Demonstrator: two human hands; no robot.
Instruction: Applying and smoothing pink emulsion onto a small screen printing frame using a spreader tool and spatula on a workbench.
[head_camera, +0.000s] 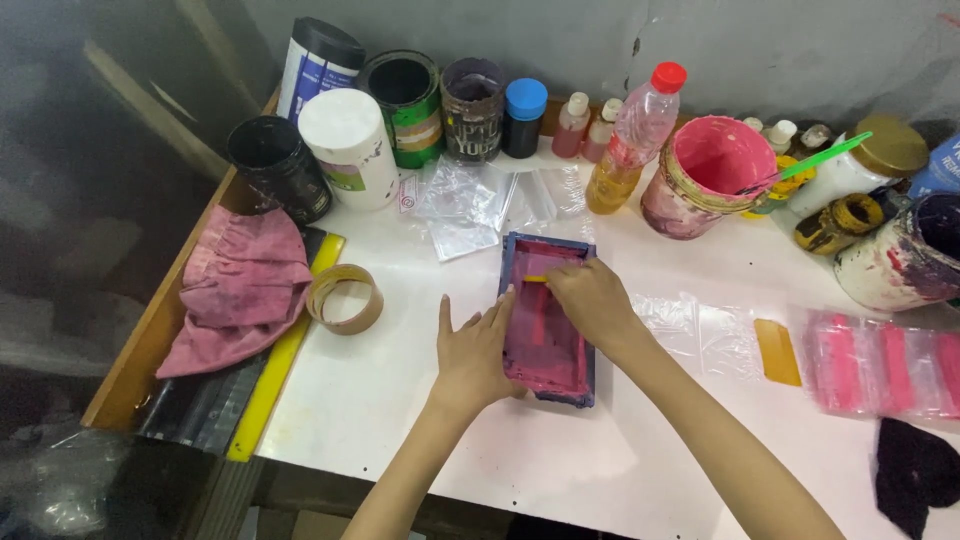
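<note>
Pink-inked rectangular blue-framed screen (548, 318) lies at frame centre on white table (380, 400), left hand (472, 350) flat w/ fingers spread on its left edge, right hand (592, 300) closed round small yellow scraper (536, 279) on the mesh, pink-stained paint tub (705, 175) upper right, tape roll (345, 298) left.

White bench (380, 400); pink cloth (240, 290) bunched at left edge, lying partly over yellow ruler (275, 375); brown tape roll (345, 298) flat just beside cloth; black tub (278, 168), white tub (350, 148), green-labelled can (405, 108) and blue-capped jar (524, 118) along back; red-capped plastic bottle (635, 140) with amber liquid; pink-stained bucket (708, 175) holding green stick (822, 158); clear plastic bags (470, 200) behind; yellow scraper (777, 352) at right, near pink-printed bags (885, 365)
</note>
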